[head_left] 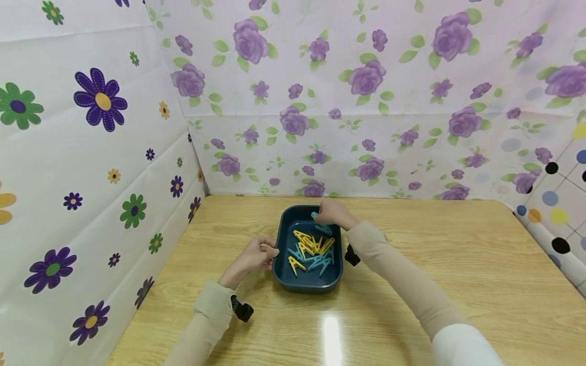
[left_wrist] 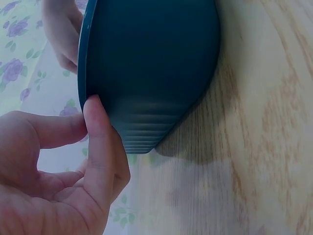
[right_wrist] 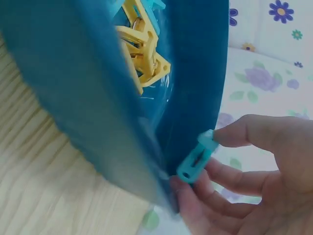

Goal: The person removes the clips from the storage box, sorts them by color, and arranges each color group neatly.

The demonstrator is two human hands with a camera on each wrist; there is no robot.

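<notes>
A dark teal plastic basin (head_left: pixel 308 290) stands on the wooden table with yellow clothespins (head_left: pixel 316 245) and blue-green clothespins (head_left: pixel 319 261) lying in its near half. My left hand (head_left: pixel 257 254) pinches the left rim of the basin between thumb and fingers, as the left wrist view shows. At the far right corner, my right hand (head_left: pixel 333 212) reaches over the rim and holds a blue-green clothespin (right_wrist: pixel 195 159) between thumb and fingers. Another blue-green clothespin (head_left: pixel 323 230) shows just below that hand, inside the basin.
The wooden table (head_left: pixel 430 239) extends on both sides of the basin. Behind it hangs a cloth with purple roses (head_left: pixel 293 122), and a daisy-patterned cloth (head_left: pixel 100 152) covers the left side. A dotted cloth (head_left: pixel 560 218) is at the right edge.
</notes>
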